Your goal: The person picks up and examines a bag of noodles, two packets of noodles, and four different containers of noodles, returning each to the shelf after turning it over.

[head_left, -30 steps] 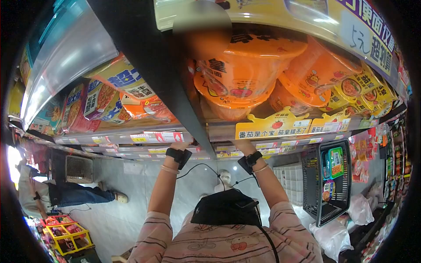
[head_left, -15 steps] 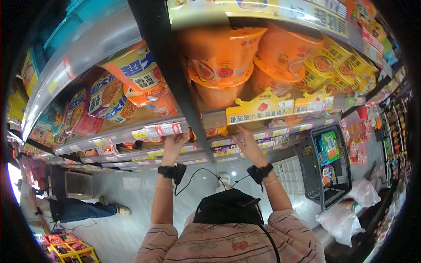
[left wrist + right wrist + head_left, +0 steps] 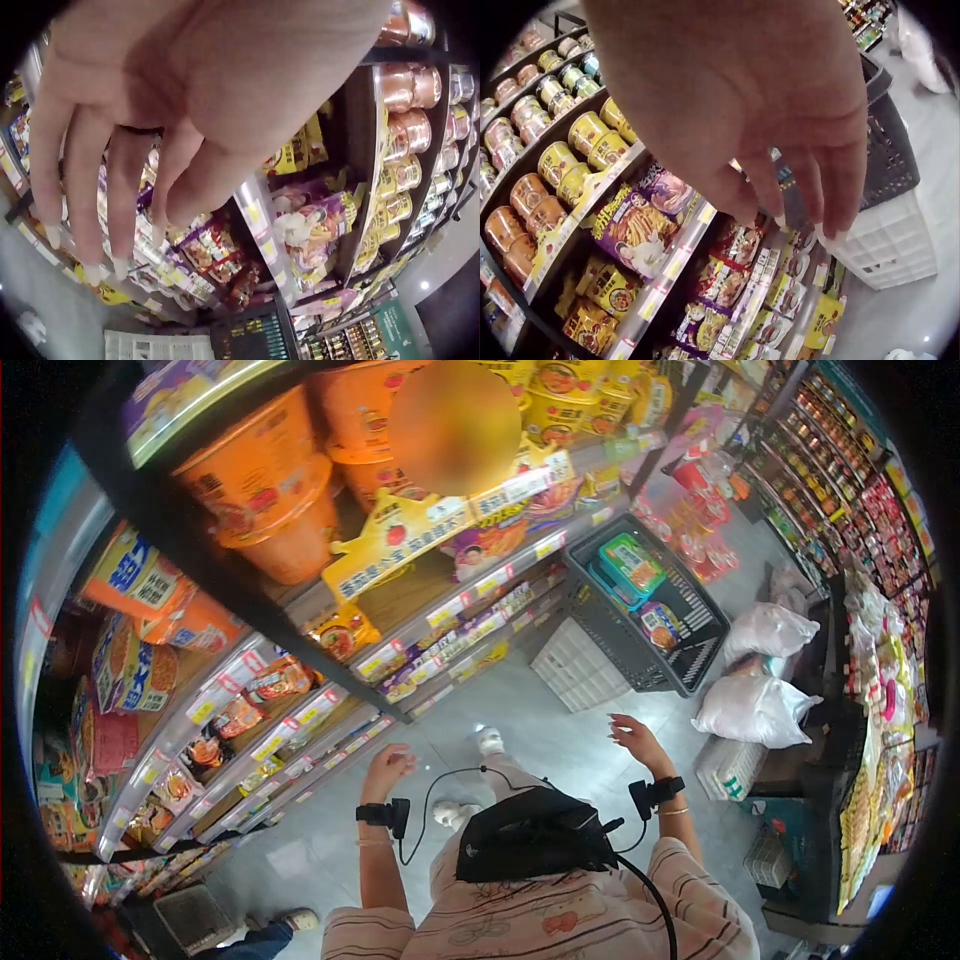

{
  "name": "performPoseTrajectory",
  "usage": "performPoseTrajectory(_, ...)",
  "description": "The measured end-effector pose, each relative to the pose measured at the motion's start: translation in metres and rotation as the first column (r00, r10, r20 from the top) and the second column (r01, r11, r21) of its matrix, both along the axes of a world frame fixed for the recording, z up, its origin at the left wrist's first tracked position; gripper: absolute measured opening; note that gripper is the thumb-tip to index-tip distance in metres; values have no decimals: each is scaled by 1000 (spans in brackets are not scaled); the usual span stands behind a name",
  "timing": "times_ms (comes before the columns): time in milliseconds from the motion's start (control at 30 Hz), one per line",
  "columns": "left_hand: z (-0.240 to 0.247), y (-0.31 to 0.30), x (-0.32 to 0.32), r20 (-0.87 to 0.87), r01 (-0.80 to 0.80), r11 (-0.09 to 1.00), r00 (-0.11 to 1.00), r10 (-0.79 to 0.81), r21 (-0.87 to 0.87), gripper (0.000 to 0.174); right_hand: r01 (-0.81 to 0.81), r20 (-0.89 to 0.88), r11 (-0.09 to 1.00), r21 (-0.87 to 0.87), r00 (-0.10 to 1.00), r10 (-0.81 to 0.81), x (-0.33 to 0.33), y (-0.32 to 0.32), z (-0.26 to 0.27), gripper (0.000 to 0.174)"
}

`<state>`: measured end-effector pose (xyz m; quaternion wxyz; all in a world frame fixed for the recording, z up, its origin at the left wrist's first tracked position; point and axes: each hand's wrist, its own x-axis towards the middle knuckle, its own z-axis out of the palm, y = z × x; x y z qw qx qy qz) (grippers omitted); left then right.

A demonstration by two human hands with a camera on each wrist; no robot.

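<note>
Away from the shelves, my left hand (image 3: 390,768) hangs in the air over the floor with loosely bent fingers and nothing in it. My right hand (image 3: 640,742) is held out in the air below the dark shopping basket (image 3: 690,672) in the head view, its fingers apart and holding nothing. Inside the basket lie a green-lidded package (image 3: 632,563) and a purple noodle tub (image 3: 659,623). The basket rests on an upturned white crate (image 3: 580,665). In the right wrist view, the fingers overlap the shelf front and the crate's edge.
Shelves of orange noodle tubs (image 3: 270,480) and bagged noodles (image 3: 345,630) run along the left. Stuffed white plastic bags (image 3: 760,710) stand to the right, beside a dark rack (image 3: 835,760). Another person's leg (image 3: 265,940) shows at the lower left.
Both hands have come away from the shelf edge and back toward the body. The head view has turned right, bringing the basket and white bags nearer the middle.
</note>
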<state>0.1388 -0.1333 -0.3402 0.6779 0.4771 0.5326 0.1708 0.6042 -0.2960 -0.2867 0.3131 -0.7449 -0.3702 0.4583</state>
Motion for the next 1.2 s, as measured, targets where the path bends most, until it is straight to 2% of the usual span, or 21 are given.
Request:
performPoseTrajectory(67, 1, -4, 24, 44, 32, 999, 999, -31, -22, 22, 33, 11, 999, 3, 999, -33, 21, -13, 1, 35)
performPoseTrajectory(167, 4, 3, 54, 45, 63, 998, 997, -63, 11, 22, 66, 10, 989, 136, 998, -67, 61, -11, -1, 35)
performPoseTrajectory(333, 26, 36, 133, 107, 106, 993, 988, -112, 56, 23, 209, -52, 917, 340, 978, -204, 127, 31, 8, 32)
performPoseTrajectory(433, 33, 63, 210, 96, 109, 978, 987, -128, 180, 21, -76, 331, 944, 320, 943, -37, 154, 67, 54, 30)
performPoseTrajectory(467, 30, 77, 237, 36, 203, 942, 975, -221, 268, 20, -153, 470, 960, 235, 882, 26, 164, 80, 69, 28)
performPoseTrajectory(500, 37, 86, 268, 87, 201, 944, 969, -230, 262, 20, -235, 514, 952, 198, 852, 104, 179, 92, 73, 30)
performPoseTrajectory(567, 65, 107, 339, 187, 191, 946, 952, -244, 262, 19, -326, 450, 923, 206, 869, 206, 217, 116, 55, 30)
performPoseTrajectory(633, 85, 128, 405, 206, 188, 937, 945, -255, 294, 17, -382, 494, 913, 144, 827, 268, 238, 145, 51, 30)
performPoseTrajectory(700, 66, 156, 464, 132, 220, 841, 937, -323, 495, 18, -358, 443, 922, 151, 858, 260, 260, 171, 9, 36)
performPoseTrajectory(767, 73, 182, 514, -106, 390, 760, 912, -396, 520, 23, -333, 356, 934, 129, 895, 270, 272, 192, -36, 40)
performPoseTrajectory(800, 67, 193, 536, -185, 427, 711, 900, -395, 559, 25, -323, 316, 939, 120, 909, 272, 277, 204, -55, 43)
performPoseTrajectory(867, 30, 215, 573, -337, 501, 607, 865, -371, 617, 30, -306, 357, 952, 25, 892, 277, 275, 217, -85, 53)
performPoseTrajectory(900, 4, 225, 587, -371, 539, 635, 842, -392, 553, 35, -298, 380, 954, -24, 880, 285, 274, 220, -97, 58)
performPoseTrajectory(933, -13, 230, 595, -412, 573, 668, 815, -407, 474, 33, -281, 364, 959, -46, 889, 278, 273, 222, -108, 61)
performPoseTrajectory(1000, -24, 234, 606, -508, 630, 700, 747, -428, 336, 32, -248, 330, 965, -88, 907, 263, 268, 224, -125, 66)
performPoseTrajectory(1067, -27, 233, 613, -610, 675, 705, 658, -442, 218, 32, -223, 371, 973, -63, 900, 230, 262, 222, -130, 66)
performPoseTrajectory(1100, -37, 235, 615, -664, 743, 656, 559, -496, 135, 38, -210, 392, 977, -49, 895, 212, 260, 226, -127, 66)
performPoseTrajectory(1133, -60, 239, 617, -707, 798, 601, 451, -544, 47, 45, -198, 382, 972, -123, 895, 231, 258, 232, -112, 69)
performPoseTrajectory(1167, -93, 239, 618, -735, 840, 541, 335, -590, -51, 55, -202, 397, 975, -93, 891, 222, 259, 233, -119, 69)
performPoseTrajectory(1200, -154, 239, 626, -730, 792, 608, 386, -564, -51, 31, -204, 411, 977, -65, 887, 212, 259, 230, -130, 68)
